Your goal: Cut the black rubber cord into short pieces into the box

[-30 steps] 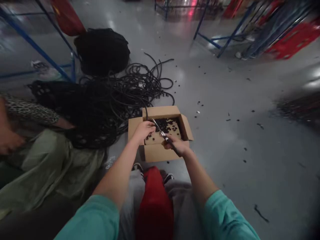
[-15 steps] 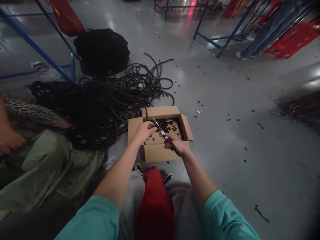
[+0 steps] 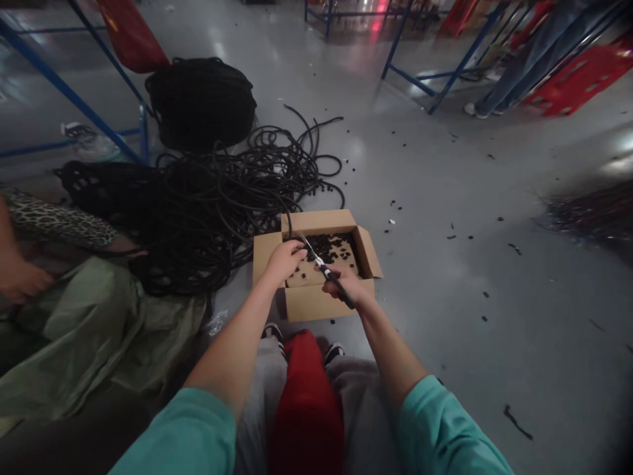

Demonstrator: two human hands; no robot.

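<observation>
Over an open cardboard box [image 3: 329,305], my right hand [image 3: 343,284] is closed round the dark handles of a pair of scissors [image 3: 325,270]. Their narrow metal blades point up and left, close by the fingertips of my left hand [image 3: 284,260]. My left hand pinches a black cord [image 3: 290,227] that runs into the box from the pile on the floor; the fingers partly cover it. Many short black cut pieces [image 3: 326,247] lie inside the box, below the blades.
A tangled heap of black cord [image 3: 212,211] spreads left of the box, with a big coil [image 3: 202,102] behind. Another person's hand [image 3: 22,280] and green sheeting [image 3: 84,323] are at left. Blue metal frames [image 3: 420,82] stand farther back. Black scraps dot the floor.
Both hands and the scissors have shifted very slightly up and to the left. The box and cord pile stay put.
</observation>
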